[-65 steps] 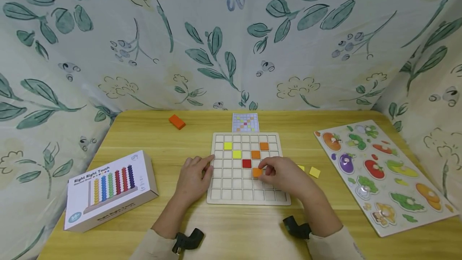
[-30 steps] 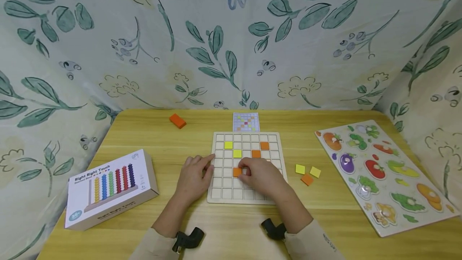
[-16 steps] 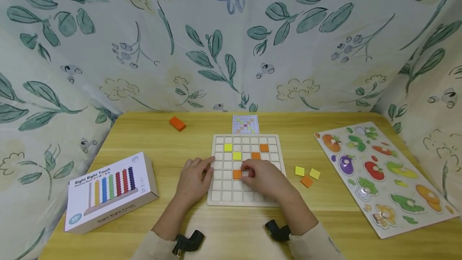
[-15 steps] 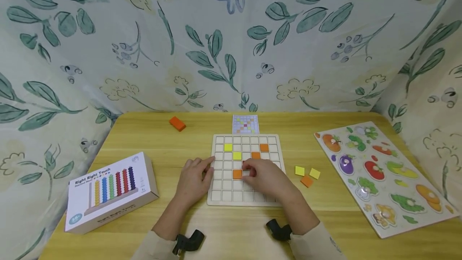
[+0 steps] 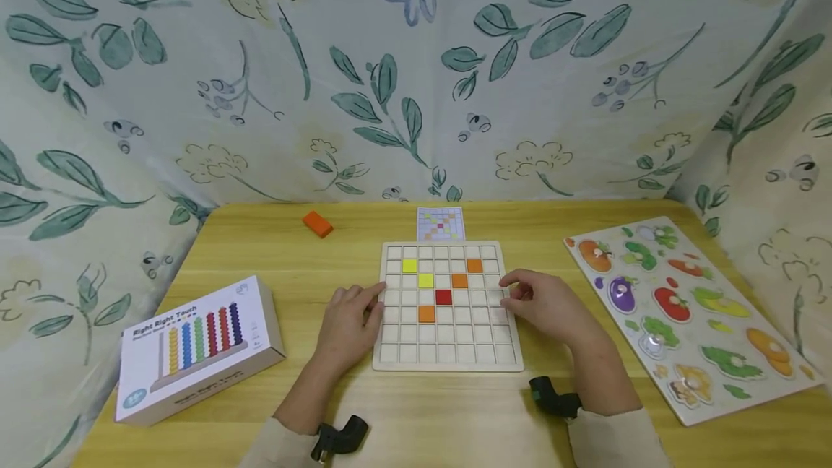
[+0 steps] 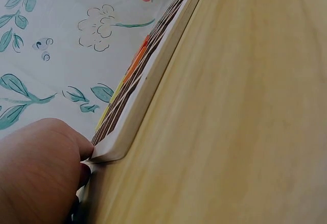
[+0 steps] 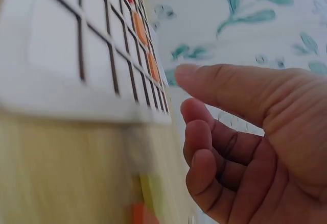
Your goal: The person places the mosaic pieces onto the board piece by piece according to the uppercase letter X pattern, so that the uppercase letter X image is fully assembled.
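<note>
A pale wooden grid board (image 5: 481,354) lies in the middle. On it sit two yellow tiles, one the lower yellow tile (image 5: 425,281), a red tile (image 5: 443,297) and three orange tiles, the nearest orange tile (image 5: 426,314) down and left of the red. My left hand (image 5: 346,325) rests at the board's left edge, its index fingertip touching the rim. Just over the right edge hovers my right hand (image 5: 549,309), thumb and fingers apart, holding nothing. Beneath it, the right wrist view shows a loose yellow tile (image 7: 152,193) and orange tile (image 7: 143,215), hidden in the head view.
A small pattern card (image 5: 440,224) lies behind the board. An orange block (image 5: 318,224) is at the back left. A white toy box (image 5: 201,349) stands on the left, and a vegetable puzzle board (image 5: 689,316) lies on the right.
My right hand moved the orange tile leftward across the board and let go of it below and left of the red tile. It then moved right to the board's edge. My left hand stayed.
</note>
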